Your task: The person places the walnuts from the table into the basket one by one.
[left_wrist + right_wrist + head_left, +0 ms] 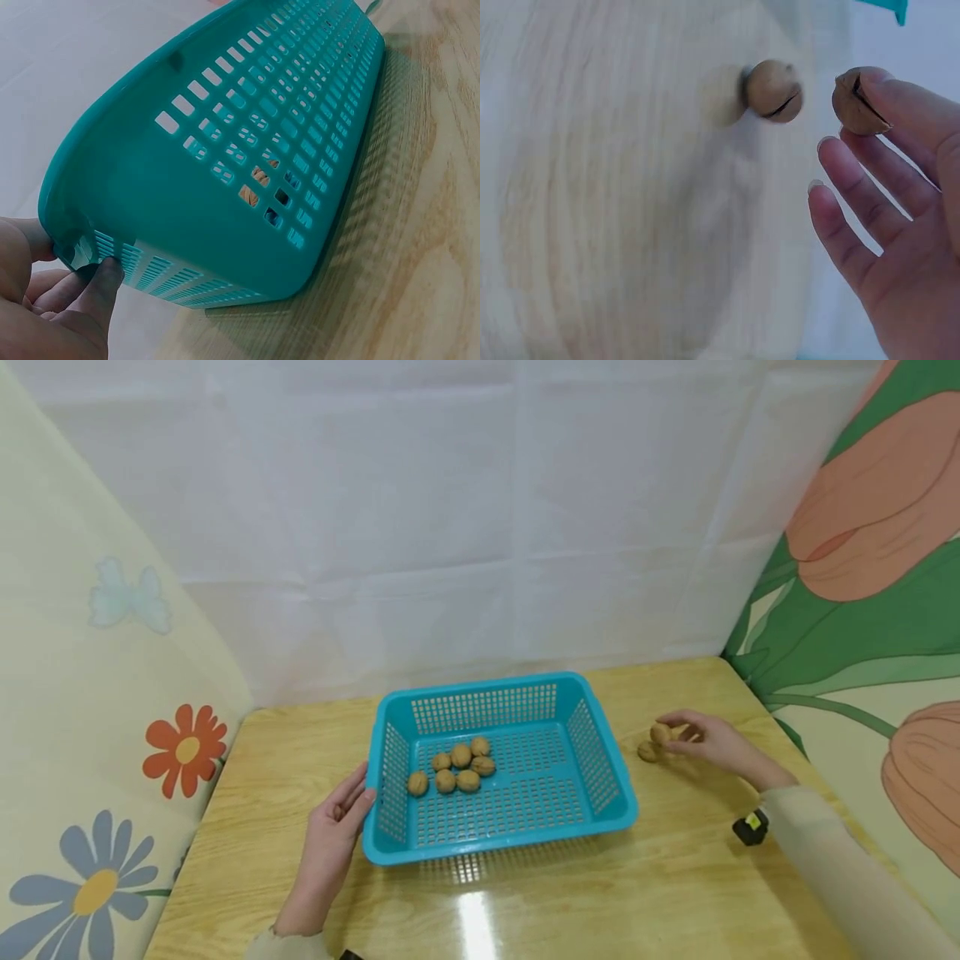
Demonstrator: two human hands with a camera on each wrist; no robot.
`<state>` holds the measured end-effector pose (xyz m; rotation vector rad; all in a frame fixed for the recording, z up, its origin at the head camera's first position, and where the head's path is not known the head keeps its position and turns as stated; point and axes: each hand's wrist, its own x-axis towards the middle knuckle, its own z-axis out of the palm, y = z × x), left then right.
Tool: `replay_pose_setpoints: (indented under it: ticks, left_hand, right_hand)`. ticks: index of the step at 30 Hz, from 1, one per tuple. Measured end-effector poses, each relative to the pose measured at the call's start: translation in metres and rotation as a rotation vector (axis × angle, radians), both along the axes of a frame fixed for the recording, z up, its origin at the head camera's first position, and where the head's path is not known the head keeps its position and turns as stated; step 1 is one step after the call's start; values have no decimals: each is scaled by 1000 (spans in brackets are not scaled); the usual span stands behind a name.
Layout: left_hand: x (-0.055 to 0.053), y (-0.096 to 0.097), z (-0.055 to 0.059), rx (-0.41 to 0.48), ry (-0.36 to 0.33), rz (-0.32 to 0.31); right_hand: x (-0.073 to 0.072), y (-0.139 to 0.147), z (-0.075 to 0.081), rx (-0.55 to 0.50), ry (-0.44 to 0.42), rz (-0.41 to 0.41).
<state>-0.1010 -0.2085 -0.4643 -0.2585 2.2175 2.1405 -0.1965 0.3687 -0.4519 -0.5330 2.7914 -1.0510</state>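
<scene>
A turquoise plastic basket [502,848] with perforated walls stands on the wooden table, with several walnuts [461,756] gathered in its left half. My left hand [330,831] grips the basket's left rim, thumb over the edge and fingers against the outer wall, as the left wrist view also shows. To the right of the basket, my right hand [712,745] pinches a walnut [855,109] between thumb and fingers, just above the table. Close beside it, another walnut [774,91] lies on the tabletop; both have a dark crack along the shell.
The wooden table [525,910] ends at a white cloth backdrop [450,527]. Flower-printed cloths hang on the left [97,693] and right [885,635]. A small black device [752,827] is at my right wrist.
</scene>
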Motion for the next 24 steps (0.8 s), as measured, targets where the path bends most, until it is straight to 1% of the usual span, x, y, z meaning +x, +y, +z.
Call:
replay_pose_setpoints:
  ticks: [5,12,18,24]
  left_hand:
    - [1,0,0,7,4,-5]
    - [1,0,1,10,0,-3]
    - [0,0,0,11,-8,-4]
    - [0,0,-1,7,2,-7]
  right_hand:
    - [2,-12,14,-4,-10,-8]
    - [3,-34,44,-10,-4,27]
    - [-2,-51,61,3,24,61]
    - [-12,-74,73,23,32,130]
